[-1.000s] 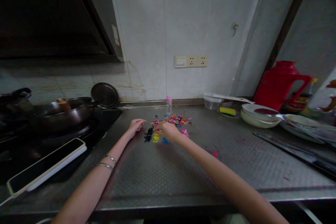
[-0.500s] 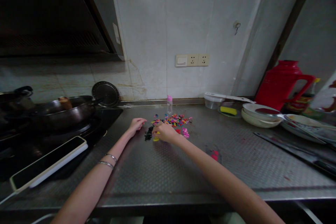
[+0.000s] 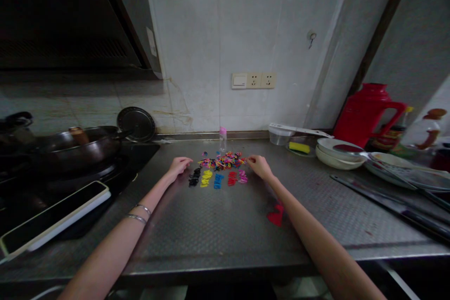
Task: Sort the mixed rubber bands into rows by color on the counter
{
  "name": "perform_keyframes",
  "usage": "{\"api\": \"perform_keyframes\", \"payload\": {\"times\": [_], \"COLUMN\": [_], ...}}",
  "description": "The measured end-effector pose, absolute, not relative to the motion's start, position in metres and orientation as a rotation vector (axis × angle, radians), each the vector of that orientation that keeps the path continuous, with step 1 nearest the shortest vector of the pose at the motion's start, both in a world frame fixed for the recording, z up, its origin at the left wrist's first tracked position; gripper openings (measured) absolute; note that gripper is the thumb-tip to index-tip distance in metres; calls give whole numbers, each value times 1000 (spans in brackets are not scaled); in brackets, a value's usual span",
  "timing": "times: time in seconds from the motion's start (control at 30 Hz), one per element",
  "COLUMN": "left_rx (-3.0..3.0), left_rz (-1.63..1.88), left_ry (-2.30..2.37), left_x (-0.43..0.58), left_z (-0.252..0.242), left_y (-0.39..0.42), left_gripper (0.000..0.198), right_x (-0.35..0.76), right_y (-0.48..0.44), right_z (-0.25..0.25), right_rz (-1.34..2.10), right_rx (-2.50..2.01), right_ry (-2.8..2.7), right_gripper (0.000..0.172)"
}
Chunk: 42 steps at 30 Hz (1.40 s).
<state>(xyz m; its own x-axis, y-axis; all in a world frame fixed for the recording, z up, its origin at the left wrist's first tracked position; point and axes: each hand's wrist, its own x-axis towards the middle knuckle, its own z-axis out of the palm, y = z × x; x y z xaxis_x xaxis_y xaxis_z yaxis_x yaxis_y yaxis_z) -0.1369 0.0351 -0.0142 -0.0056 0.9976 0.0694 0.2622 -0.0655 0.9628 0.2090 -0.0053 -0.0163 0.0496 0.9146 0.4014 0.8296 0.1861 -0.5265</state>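
A mixed heap of small coloured bands (image 3: 221,161) lies on the steel counter (image 3: 218,225). In front of it sit separate little piles: black (image 3: 193,177), yellow (image 3: 206,178), blue (image 3: 218,180), red (image 3: 232,178) and pink (image 3: 242,176). My left hand (image 3: 179,167) rests on the counter just left of the black pile, fingers curled. My right hand (image 3: 258,166) is at the heap's right edge, fingertips pinched at the bands. A small clear bottle with a pink cap (image 3: 222,138) stands behind the heap. A red piece (image 3: 275,215) lies beside my right forearm.
A wok (image 3: 77,147) sits on the stove at the left, with a phone (image 3: 52,218) lying in front of it. At the right are stacked plates (image 3: 339,153), a yellow sponge (image 3: 299,147), a red jug (image 3: 365,112) and a long knife (image 3: 390,206).
My right hand moved from the yellow pile at the heap's left across to the heap's right edge. The sorted piles now show uncovered. My left hand stayed in place.
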Motion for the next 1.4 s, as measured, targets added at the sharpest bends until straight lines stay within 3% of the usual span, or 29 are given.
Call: {"api": "perform_keyframes", "payload": {"times": [0.37, 0.67, 0.83, 1.1, 1.4], "left_rx": [1741, 2342, 2436, 2525, 2519], "left_rz": [1134, 765, 637, 386, 437], "left_ry": [1405, 1378, 1493, 1746, 1708], "left_x": [-125, -93, -83, -74, -75], "left_z": [-2, 3, 5, 10, 8], "left_y": [26, 34, 33, 29, 31], "left_gripper": [23, 17, 10, 16, 18], "right_x": [214, 212, 212, 212, 213], "right_y": [-3, -8, -9, -7, -7], "right_z": [-34, -33, -33, -35, -35], "right_rz": [171, 168, 187, 173, 181], "right_rx": [-1651, -1690, -1676, -1616, -1616], "right_ry": [-1679, -1720, -1729, -1738, -1725], "right_gripper": [33, 30, 28, 27, 27]}}
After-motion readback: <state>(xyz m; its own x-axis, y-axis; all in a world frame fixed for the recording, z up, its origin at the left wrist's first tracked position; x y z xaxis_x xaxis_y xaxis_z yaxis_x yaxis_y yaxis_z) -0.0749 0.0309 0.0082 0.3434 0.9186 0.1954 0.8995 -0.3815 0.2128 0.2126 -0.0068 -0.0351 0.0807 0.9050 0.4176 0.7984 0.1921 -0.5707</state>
